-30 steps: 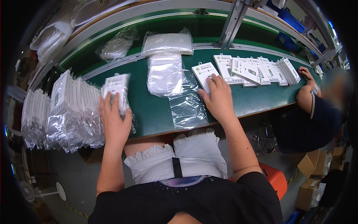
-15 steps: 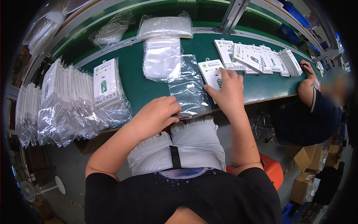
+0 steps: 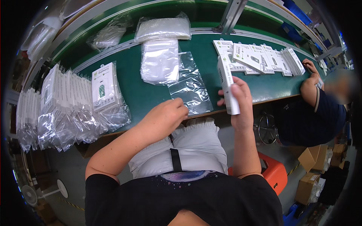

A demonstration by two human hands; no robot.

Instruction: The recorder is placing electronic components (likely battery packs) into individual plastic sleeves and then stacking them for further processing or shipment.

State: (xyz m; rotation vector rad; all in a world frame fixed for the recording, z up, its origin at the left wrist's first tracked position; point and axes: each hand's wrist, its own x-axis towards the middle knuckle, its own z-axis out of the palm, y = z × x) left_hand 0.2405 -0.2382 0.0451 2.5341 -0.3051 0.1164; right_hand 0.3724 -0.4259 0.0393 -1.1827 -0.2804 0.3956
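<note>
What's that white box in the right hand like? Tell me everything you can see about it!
The white box is long, slim and straight-edged, and looks like card. One narrow side, with dark printing, faces the camera; its broad faces are mostly turned away. It looks closed. The right hand grips its nearer part, thumb on one side and fingertips showing on the other. It's tipped up on edge, right of the flat clear bag.

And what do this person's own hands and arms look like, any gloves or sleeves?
The left hand and right hand are ungloved, with no watch or bracelet visible. The forearms are bare, below short black sleeves.
</note>
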